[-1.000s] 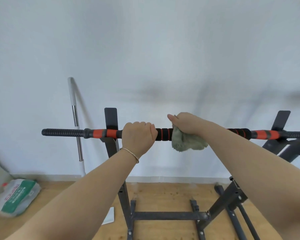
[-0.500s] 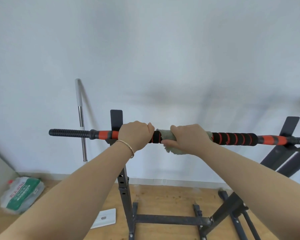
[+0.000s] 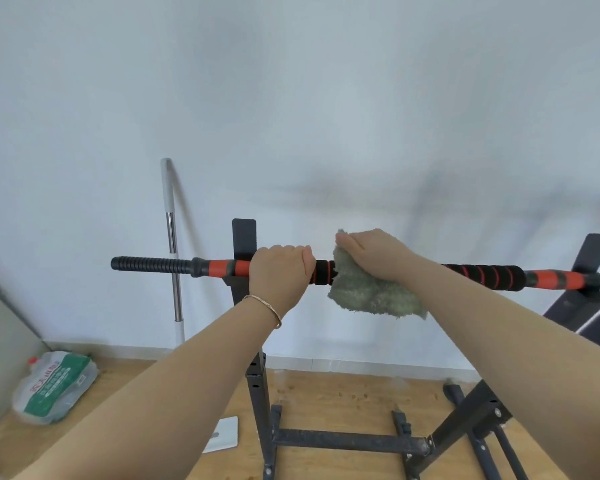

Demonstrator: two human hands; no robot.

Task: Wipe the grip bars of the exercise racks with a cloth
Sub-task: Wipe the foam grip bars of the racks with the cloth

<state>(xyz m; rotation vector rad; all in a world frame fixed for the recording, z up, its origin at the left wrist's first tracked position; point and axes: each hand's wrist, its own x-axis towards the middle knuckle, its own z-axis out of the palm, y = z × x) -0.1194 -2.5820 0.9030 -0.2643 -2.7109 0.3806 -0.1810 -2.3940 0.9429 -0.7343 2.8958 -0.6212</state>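
Observation:
A horizontal grip bar [image 3: 482, 273] with black foam, red stripes and orange sections lies across the black rack upright [image 3: 257, 393] at chest height. My left hand [image 3: 279, 271], a thin bracelet on its wrist, grips the bar just right of the upright. My right hand [image 3: 374, 252] lies over the top of the bar a little further right and holds a grey-green fluffy cloth [image 3: 371, 296] against it. Most of the cloth hangs down on the near side of the bar. The thumb of my right hand is hidden.
A second rack support [image 3: 593, 251] carries the bar's right end. The black base frame [image 3: 347, 441] sits on the wooden floor. A white and metal pole [image 3: 172, 237] leans on the wall at left, with a green and white bag [image 3: 56, 386] and a flat white plate [image 3: 222, 433] below.
My right hand has rolled up from a full wrap round the bar to its top, and the cloth now hangs loose below. My left hand keeps its grip.

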